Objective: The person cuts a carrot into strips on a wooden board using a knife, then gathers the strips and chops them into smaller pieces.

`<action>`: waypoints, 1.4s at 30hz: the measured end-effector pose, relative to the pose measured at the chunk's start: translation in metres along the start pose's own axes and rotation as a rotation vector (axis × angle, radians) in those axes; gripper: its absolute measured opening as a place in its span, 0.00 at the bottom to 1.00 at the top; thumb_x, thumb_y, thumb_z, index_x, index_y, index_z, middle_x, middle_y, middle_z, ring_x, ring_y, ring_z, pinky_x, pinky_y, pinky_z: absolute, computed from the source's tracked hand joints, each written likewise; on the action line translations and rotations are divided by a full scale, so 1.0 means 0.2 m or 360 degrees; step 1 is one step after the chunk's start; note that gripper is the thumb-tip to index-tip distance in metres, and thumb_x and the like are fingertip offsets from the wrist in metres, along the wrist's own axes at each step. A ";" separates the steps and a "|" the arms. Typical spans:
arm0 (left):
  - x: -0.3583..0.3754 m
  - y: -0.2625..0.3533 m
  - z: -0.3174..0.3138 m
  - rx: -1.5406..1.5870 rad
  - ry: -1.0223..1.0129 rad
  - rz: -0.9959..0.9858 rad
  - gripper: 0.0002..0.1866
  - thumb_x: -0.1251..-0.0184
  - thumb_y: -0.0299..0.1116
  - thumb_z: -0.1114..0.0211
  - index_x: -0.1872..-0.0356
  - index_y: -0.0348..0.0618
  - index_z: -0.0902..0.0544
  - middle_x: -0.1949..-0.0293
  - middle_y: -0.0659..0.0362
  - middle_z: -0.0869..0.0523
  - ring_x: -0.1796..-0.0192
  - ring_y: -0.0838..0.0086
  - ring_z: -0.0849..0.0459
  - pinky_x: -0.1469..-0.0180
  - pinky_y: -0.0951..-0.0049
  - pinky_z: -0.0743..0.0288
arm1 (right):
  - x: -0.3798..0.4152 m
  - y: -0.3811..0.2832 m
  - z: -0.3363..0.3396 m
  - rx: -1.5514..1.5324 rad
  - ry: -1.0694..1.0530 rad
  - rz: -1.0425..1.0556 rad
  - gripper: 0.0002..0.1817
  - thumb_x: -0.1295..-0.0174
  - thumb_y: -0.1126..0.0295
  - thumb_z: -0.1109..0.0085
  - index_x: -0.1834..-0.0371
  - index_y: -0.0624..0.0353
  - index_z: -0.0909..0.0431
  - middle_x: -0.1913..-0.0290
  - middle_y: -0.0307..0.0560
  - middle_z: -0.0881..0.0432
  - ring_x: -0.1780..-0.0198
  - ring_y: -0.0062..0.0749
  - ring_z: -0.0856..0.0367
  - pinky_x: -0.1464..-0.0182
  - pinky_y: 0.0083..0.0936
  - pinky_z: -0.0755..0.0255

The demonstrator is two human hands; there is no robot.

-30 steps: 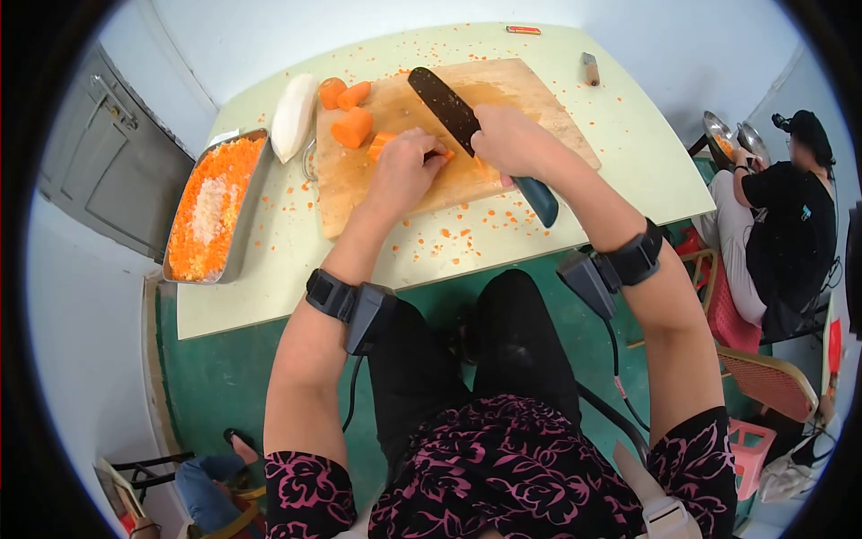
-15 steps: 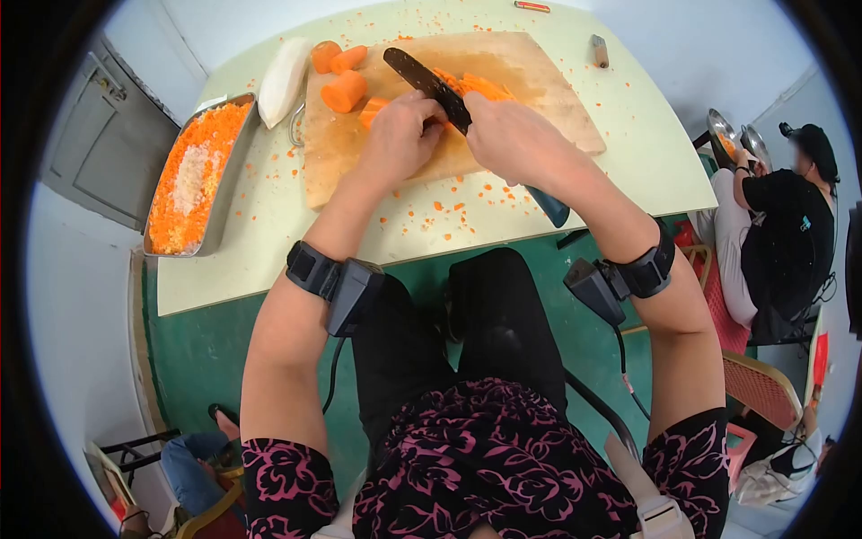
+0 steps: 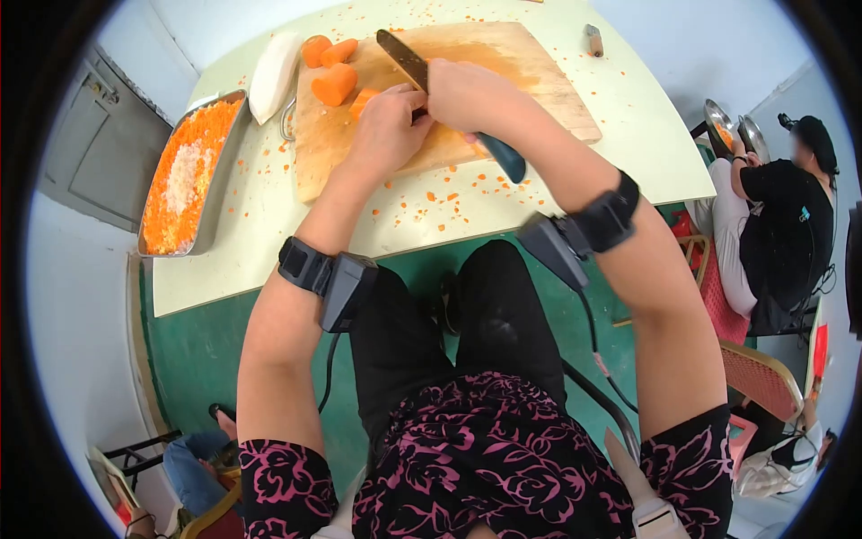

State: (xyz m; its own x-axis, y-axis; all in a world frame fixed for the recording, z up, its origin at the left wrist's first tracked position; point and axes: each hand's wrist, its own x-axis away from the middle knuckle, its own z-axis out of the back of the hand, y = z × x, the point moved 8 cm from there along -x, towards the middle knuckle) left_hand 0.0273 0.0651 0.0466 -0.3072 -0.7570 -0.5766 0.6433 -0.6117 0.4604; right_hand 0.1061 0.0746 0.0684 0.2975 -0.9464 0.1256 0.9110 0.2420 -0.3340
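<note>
Knife (image 3: 404, 59) over the board (image 3: 539, 90), right hand (image 3: 462, 97) wrapped round it! Long axis slants: handle (image 3: 505, 160) near and right, tip (image 3: 384, 38) away and left. Left hand (image 3: 386, 132) bends its fingers in at the cut carrot (image 3: 361, 102), mostly covering it; grip hidden. Over left, the tray (image 3: 224, 175), loaded with orange bits (image 3: 171, 220), pale heap (image 3: 187, 172) in the middle. Beyond, carrot chunks (image 3: 334, 84) on the board, radish (image 3: 272, 76) just beside it. Far right, a co-worker (image 3: 783, 211) at two bowls (image 3: 716, 110), orange in one.
</note>
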 end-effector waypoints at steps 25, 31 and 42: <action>0.01 -0.02 0.00 -0.0003 0.0048 -0.0042 0.05 0.52 0.23 0.36 0.71 0.38 0.18 0.69 0.54 0.18 0.69 0.63 0.19 0.65 0.70 0.25 | 0.21 0.03 0.03 0.0108 0.0187 0.0130 0.10 0.41 0.74 0.60 0.63 0.67 0.30 0.71 0.59 0.20 0.65 0.50 0.19 0.60 0.41 0.27; 0.01 -0.04 -0.01 0.0003 0.0030 -0.0012 0.06 0.53 0.23 0.36 0.71 0.37 0.19 0.69 0.54 0.18 0.67 0.61 0.19 0.64 0.68 0.26 | 0.21 0.03 0.03 0.0174 0.0230 0.0177 0.10 0.42 0.74 0.60 0.63 0.67 0.30 0.71 0.60 0.20 0.64 0.50 0.20 0.60 0.40 0.27; 0.00 -0.02 -0.01 0.0101 0.0014 -0.0043 0.05 0.54 0.22 0.38 0.73 0.36 0.20 0.71 0.50 0.21 0.64 0.56 0.22 0.61 0.64 0.28 | 0.20 0.03 0.03 0.0206 0.0277 0.0279 0.09 0.43 0.75 0.59 0.63 0.67 0.30 0.73 0.59 0.20 0.65 0.51 0.20 0.60 0.40 0.28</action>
State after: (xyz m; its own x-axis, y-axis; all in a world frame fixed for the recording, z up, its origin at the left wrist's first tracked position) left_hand 0.0252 0.0680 0.0428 -0.3174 -0.7380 -0.5955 0.5889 -0.6456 0.4861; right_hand 0.1250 0.0398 0.0774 0.4103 -0.9075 -0.0898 0.8822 0.4200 -0.2131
